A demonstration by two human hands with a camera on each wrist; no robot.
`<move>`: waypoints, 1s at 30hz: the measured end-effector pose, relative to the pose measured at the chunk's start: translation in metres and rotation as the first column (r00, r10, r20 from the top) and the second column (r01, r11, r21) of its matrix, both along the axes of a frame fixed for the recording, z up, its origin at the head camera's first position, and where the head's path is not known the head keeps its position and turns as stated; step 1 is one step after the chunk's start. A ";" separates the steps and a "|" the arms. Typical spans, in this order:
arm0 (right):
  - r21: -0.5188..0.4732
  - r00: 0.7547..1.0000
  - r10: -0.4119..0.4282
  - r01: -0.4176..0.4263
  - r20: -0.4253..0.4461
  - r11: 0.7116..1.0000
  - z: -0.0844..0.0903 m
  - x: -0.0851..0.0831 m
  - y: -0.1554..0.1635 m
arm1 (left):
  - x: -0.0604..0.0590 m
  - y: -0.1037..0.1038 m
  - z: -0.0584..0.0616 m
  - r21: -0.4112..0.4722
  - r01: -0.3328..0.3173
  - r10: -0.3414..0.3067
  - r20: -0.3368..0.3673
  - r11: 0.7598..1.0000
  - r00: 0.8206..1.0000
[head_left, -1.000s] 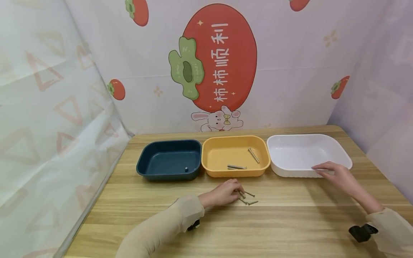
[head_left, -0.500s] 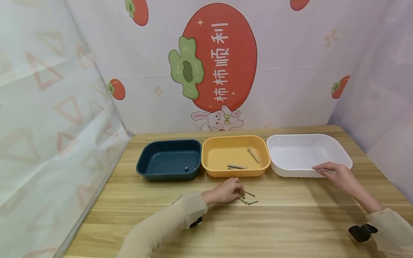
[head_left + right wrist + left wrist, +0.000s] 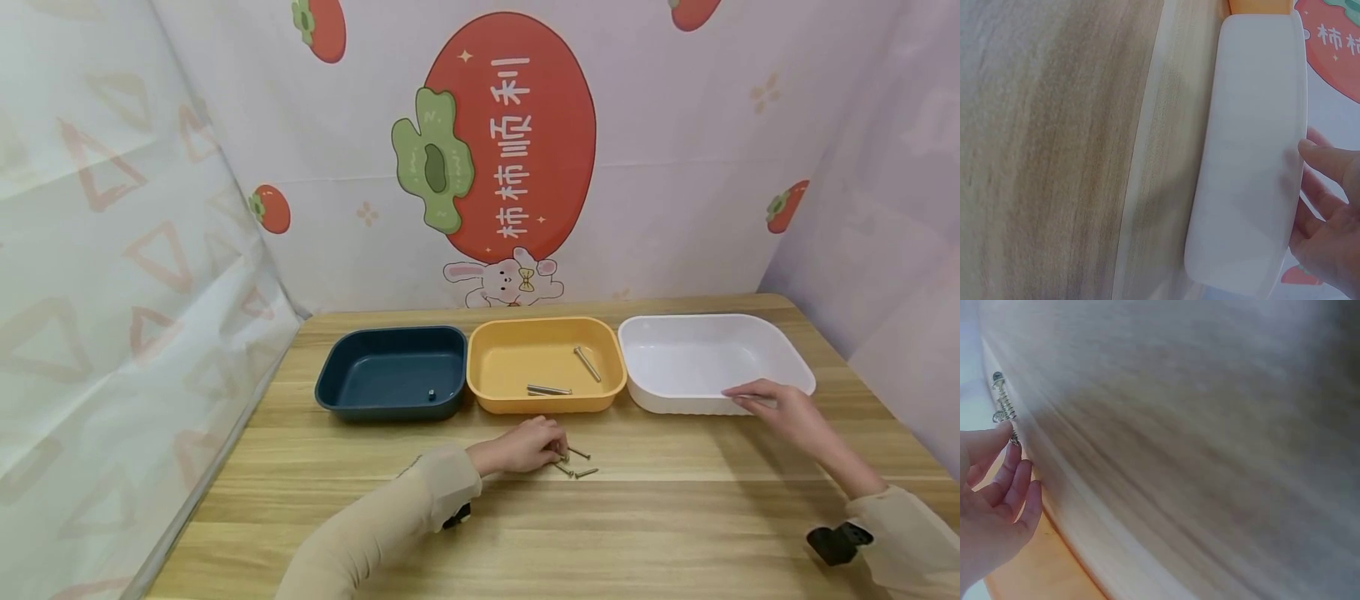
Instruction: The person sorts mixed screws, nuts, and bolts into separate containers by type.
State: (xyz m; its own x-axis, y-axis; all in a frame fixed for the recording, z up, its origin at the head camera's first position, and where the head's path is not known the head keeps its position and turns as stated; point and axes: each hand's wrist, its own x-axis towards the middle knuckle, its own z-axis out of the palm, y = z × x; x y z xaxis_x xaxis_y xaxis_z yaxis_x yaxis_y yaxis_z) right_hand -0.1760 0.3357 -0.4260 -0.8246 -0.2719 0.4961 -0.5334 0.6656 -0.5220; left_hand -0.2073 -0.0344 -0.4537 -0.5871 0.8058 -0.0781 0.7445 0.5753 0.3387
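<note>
My left hand (image 3: 528,446) is low over a small cluster of brass-coloured screws (image 3: 585,473) on the table. In the left wrist view, its thumb and index finger pinch the pointed end of a screw (image 3: 1005,400); other screws lie close by, partly overlapping. My right hand (image 3: 780,408) grips the front rim of a white bin (image 3: 686,403), thumb outside and fingers over the inside, as the right wrist view shows.
A dark blue bin (image 3: 390,412) holds a small metal nut (image 3: 431,394). Between it and the white one stands a yellow bin (image 3: 551,406) with several long silver bolts (image 3: 587,364). All three stand in a row on the wooden table (image 3: 637,542), before a printed cloth backdrop.
My left hand has shifted slightly right among the screws. The right hand stays on the white bin's rim, and the bins have not moved.
</note>
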 end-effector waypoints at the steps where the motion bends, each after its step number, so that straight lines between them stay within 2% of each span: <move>1: -0.005 1.000 0.003 -0.003 -0.001 1.000 0.000 0.000 0.000 | 0.000 0.000 0.001 0.007 0.002 -0.002 0.001 1.000 1.000; 9: -0.039 1.000 0.015 -0.015 -0.004 0.999 -0.002 0.001 -0.002 | 0.002 0.004 0.008 0.104 0.012 -0.014 0.014 0.995 1.000; 15: -0.038 1.000 0.009 -0.009 -0.008 0.999 -0.001 0.000 -0.002 | 0.005 0.010 0.014 0.162 0.004 -0.016 0.070 0.987 0.997; 23: -0.042 1.000 0.006 -0.006 -0.002 0.999 -0.001 0.001 -0.003 | 0.008 0.023 0.021 0.202 0.004 -0.015 0.051 0.979 0.999; 30: -0.048 1.000 0.005 -0.005 0.000 0.999 -0.002 0.001 -0.003 | 0.008 0.034 0.026 0.253 -0.027 0.006 0.082 0.967 0.997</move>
